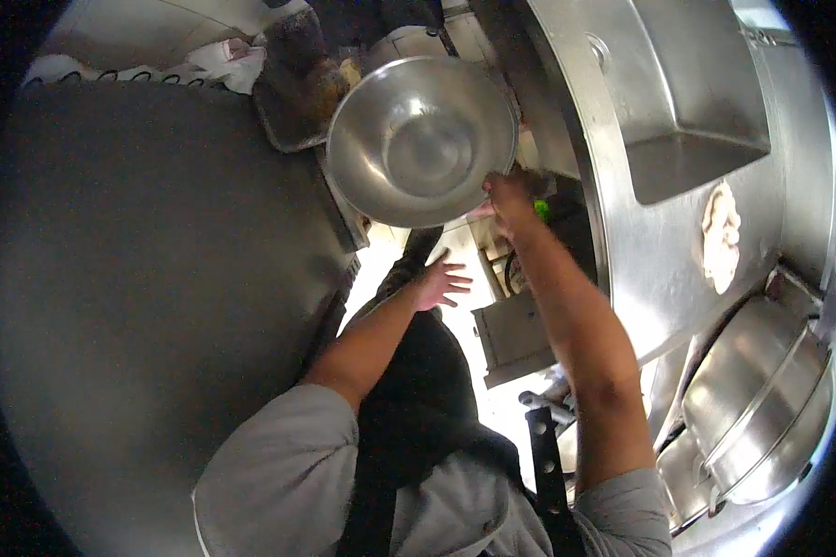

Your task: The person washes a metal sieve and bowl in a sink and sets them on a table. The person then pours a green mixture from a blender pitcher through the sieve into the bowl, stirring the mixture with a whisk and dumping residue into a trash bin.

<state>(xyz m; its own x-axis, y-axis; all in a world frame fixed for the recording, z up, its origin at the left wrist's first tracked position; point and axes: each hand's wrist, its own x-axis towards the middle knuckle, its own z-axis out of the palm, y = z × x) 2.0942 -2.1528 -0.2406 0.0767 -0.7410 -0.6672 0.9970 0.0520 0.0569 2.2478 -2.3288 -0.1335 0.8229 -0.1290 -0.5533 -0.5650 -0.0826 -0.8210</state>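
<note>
Your right grip (511, 198) holds the steel mixing bowl (423, 144) by its rim, likely for purchase. Your left grip (439, 282), wide and empty, hangs near the desk (158, 241) edge.

Bowl (423, 144) between worktop (149, 306) at left and sink (715, 79) at right.

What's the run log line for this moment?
right hand: holding round silver metal bowl by rim | left hand: open, apart from bowl

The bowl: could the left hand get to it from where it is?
Probably yes. The left hand looks empty and open, near the closest edge of the bowl, and nothing visible blocks the gap; the right hand holds the rim off to one side.
</note>
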